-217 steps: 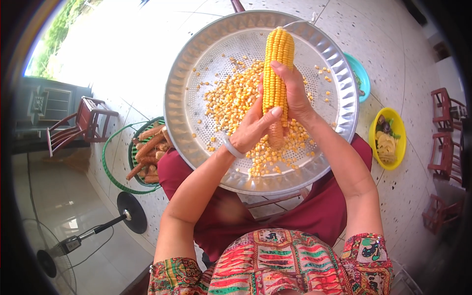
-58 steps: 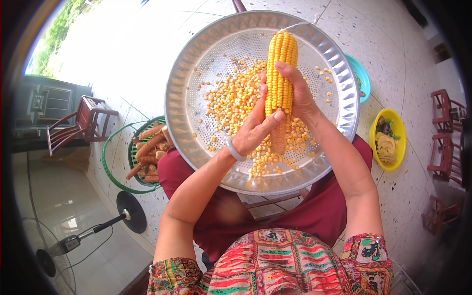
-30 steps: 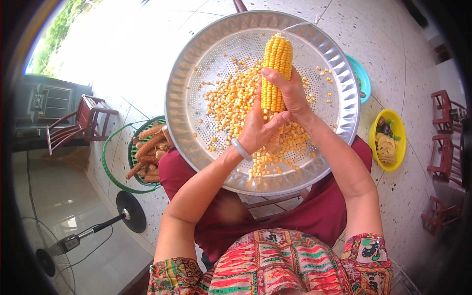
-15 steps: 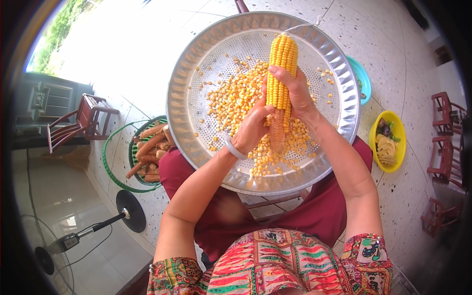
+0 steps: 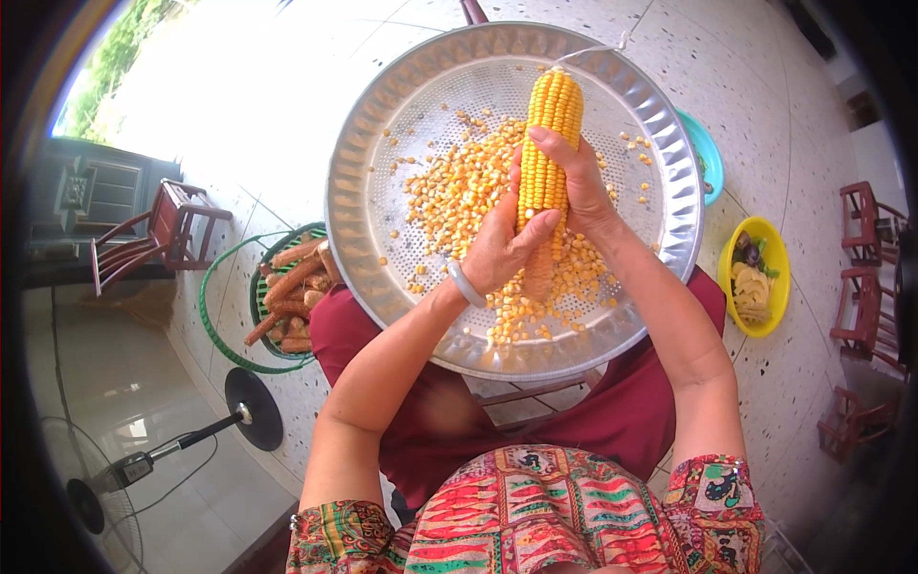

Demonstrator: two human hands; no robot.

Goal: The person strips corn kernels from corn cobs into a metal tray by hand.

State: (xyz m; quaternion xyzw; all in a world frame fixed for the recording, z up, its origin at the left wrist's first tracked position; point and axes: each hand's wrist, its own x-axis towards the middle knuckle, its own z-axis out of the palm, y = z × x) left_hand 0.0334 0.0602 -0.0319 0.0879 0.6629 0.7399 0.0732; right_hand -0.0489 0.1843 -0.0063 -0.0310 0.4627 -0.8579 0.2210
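Note:
An ear of corn [image 5: 550, 115] stands lengthwise over a round perforated metal tray [image 5: 356, 115] on my lap. Its far part is packed with yellow kernels, while the near end is bare cob. My right hand [image 5: 580, 187] is wrapped round the middle of the ear from the right, thumb across its top. My left hand [image 5: 502, 244] grips the lower part from the left, its thumb lying across the ear where kernels give way to cob; a pale bangle [image 5: 466, 284] circles that wrist. Loose corn kernels [image 5: 459, 196] lie spread on the tray beneath.
Bare cobs fill a green basket [image 5: 256, 364] at the left, near a standing fan [image 5: 253, 411]. To the right are a yellow bowl [image 5: 773, 297] holding peels and a turquoise basin [image 5: 703, 143] partly under the tray. Wooden chairs [image 5: 182, 230] stand at both sides.
My left thumb has shifted right across the ear, covering more of the border between kernels and cob. The ear and tray have moved very slightly right.

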